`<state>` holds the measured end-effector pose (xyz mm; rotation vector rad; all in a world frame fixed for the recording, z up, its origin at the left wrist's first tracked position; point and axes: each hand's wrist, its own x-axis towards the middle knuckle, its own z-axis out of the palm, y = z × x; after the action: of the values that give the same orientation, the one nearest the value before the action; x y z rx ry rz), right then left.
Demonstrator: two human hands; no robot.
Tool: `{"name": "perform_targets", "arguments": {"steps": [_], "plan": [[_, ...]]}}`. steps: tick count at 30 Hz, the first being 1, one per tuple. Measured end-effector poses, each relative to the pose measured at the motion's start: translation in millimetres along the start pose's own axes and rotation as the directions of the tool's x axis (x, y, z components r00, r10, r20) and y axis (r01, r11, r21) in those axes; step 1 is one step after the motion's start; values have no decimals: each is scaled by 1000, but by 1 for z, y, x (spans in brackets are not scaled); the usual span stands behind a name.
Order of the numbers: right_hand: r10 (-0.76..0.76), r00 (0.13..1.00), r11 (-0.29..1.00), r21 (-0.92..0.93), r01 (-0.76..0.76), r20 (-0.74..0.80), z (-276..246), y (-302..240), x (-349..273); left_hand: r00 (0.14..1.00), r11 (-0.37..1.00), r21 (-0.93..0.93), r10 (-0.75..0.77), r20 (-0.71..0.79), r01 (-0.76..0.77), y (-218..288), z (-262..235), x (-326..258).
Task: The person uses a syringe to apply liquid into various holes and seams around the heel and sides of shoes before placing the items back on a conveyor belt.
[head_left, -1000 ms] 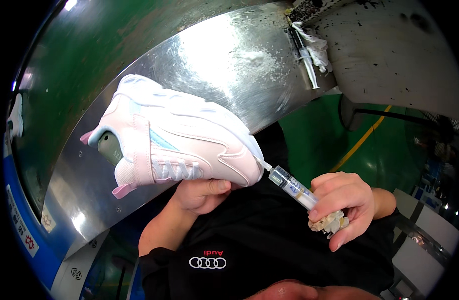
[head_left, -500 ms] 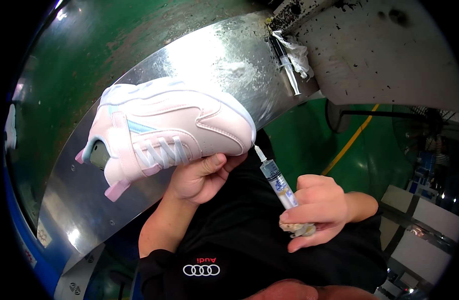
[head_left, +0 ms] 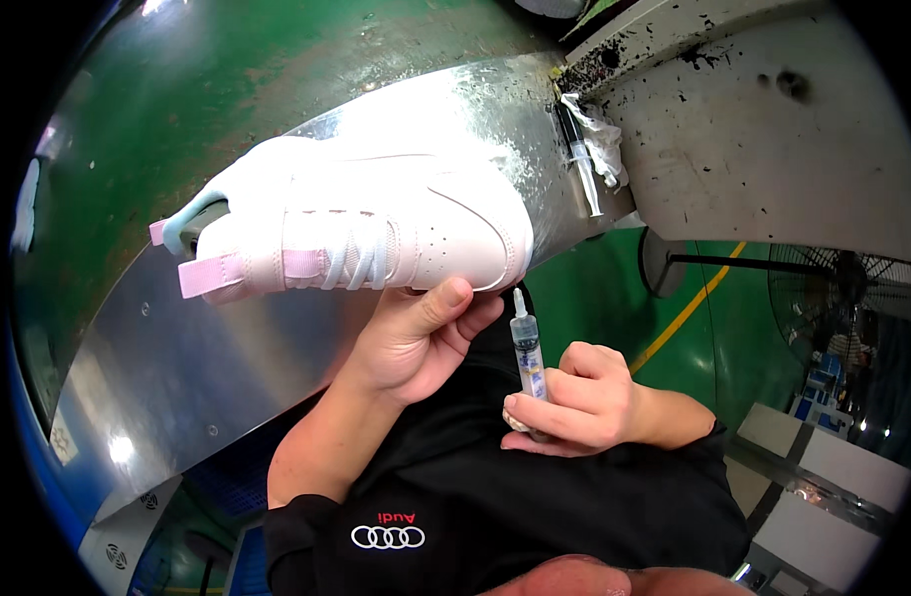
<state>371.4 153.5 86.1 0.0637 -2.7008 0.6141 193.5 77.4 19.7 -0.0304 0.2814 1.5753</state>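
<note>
A pale pink and white sneaker (head_left: 316, 214) with white laces and pink tabs lies across my view, its toe to the right. My left hand (head_left: 420, 333) grips it near the toe from below, thumb against the upper and the other fingers partly hidden. In my right hand (head_left: 579, 402) is a clear syringe (head_left: 530, 363), wrapped by the fingers. Its pale nozzle points up, close to the sole edge at the toe; whether it touches I cannot tell. A bit of whitish crumpled material shows under my right fingers.
A shiny metal bench (head_left: 227, 368) runs beneath the shoe. At its far right end lie a second syringe (head_left: 579, 164) and a crumpled white tissue (head_left: 604, 144), beside a stained grey panel (head_left: 753, 139). A black fan (head_left: 838, 293) stands to the right on the green floor.
The sneaker has rolled, so more of its top and laces face me, and its toe has shifted right. My right hand has moved left, and the syringe stands more upright.
</note>
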Motion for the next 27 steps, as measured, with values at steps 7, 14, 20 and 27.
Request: {"name": "perform_targets", "arguments": {"steps": [7, 14, 20, 27], "plan": [[-164, 971, 982, 69, 178, -176, -16, -3, 5, 999, 998, 51, 19, 38, -21, 5, -22, -21], [47, 983, 949, 315, 10, -175, 8, 43, 1, 798, 893, 425, 363, -482, -149, 47, -24, -167], [-56, 968, 723, 659, 209, -246, 28, 46, 39, 469, 212, 970, 873, -133, -120, 88, -18, -205], [-137, 963, 574, 774, 268, -232, 53, 36, 75, 562, -280, 956, 778, 281, -91, 79, 4, -178]]}}
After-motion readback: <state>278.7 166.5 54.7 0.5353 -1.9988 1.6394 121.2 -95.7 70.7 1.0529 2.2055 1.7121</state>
